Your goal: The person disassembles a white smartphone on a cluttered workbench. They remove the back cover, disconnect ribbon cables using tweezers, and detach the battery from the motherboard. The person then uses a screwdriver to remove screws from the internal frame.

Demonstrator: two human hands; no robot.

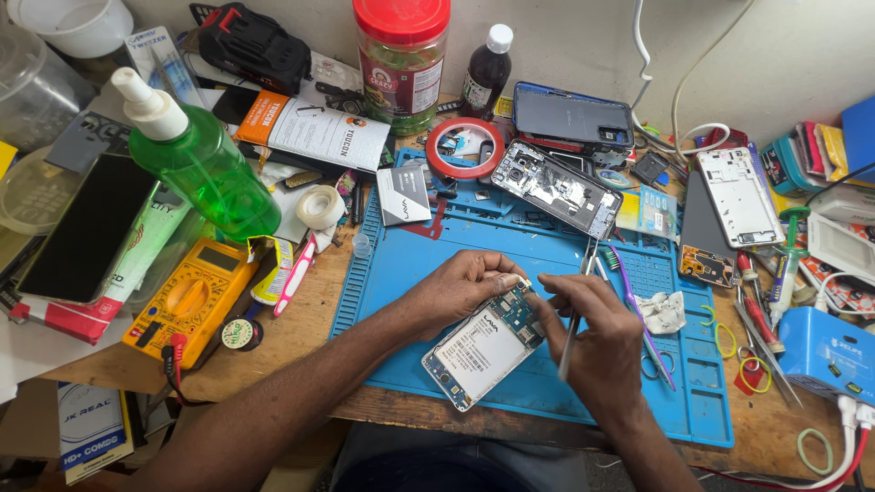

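Opened phone (481,351), back cover off, white battery and circuit board showing, lying tilted on the near middle of the blue work mat (428,264). Left hand (460,290) curled over the phone's upper end, fingers closed around its edge, steadying it against the mat. Right hand (597,333) just right of the phone, fingers pinched shut on thin metal tweezers (574,323), upper tip at the circuit board near the phone's top corner.

At the far edge of the mat, a second stripped phone (556,189) and, beyond it, a dark phone back (572,117) with a blue rim. Red roll of tape (465,148) at the far middle of the mat. Purple-handled brush (633,296) on the mat's right part, a crumpled white wipe (663,312) beside it. Left of the mat, on the wooden bench: yellow multimeter (187,296) and green spray bottle (196,155). Beyond the mat, against the wall: red-lidded jar (401,56). Right of the mat: white phone frame (738,196) and blue box (829,351).
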